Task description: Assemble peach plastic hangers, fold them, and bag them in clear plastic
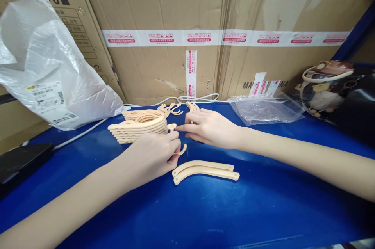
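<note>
My left hand (155, 151) is closed in a pinch on a beige plastic hook (183, 149). The hook's curved tip sticks out beyond the thumb, and its rounded end (172, 126) shows above the fingers. My right hand (212, 128) reaches in from the right with its fingers apart, the index fingertip at or touching that rounded end. Several loose curved hooks (175, 109) lie behind the hands, and more curved pieces (192, 106) lie just past the right fingers. Left of the hands stands a stack of beige hanger-shaped pieces (137, 126). Two curved beige arms (206, 171) lie side by side in front.
A blue tabletop (205, 214) carries everything. A white plastic bag (58, 69) leans at the left above a dark flat device (25, 163) with a white cable. Large cardboard boxes (164, 3) wall off the back. At right are a clear bag (266, 110) and a dark bag (351, 96).
</note>
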`<control>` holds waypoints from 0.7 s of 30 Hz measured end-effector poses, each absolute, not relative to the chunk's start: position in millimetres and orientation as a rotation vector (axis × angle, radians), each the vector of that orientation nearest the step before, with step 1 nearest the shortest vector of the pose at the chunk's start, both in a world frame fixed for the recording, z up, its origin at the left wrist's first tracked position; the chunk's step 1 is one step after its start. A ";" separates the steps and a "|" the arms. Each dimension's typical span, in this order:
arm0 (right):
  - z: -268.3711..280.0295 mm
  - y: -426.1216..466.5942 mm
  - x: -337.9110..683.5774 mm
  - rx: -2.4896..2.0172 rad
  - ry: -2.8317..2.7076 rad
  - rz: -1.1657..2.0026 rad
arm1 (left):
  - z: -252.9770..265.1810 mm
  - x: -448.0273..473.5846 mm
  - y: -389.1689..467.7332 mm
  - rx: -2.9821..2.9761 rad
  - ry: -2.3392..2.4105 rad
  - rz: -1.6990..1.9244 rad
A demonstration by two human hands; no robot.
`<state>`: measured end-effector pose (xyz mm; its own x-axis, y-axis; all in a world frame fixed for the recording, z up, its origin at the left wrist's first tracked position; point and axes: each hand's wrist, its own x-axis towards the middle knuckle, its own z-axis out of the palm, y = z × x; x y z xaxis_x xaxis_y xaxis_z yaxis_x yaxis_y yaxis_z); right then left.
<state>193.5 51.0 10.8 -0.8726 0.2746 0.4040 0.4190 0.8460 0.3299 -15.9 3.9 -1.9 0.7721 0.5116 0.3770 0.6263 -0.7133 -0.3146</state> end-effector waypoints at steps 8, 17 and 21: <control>19.8 42.9 186.7 -0.490 -2.619 -0.474 | 12.0 -8.7 -11.4 -2.522 -0.632 -0.420; 22.4 21.2 211.5 -0.719 -2.442 0.524 | 9.0 -4.4 -12.5 -2.526 -0.478 -0.377; 25.7 25.0 222.0 -0.837 -2.538 0.706 | 6.3 -13.0 -3.5 -2.462 -0.519 -0.440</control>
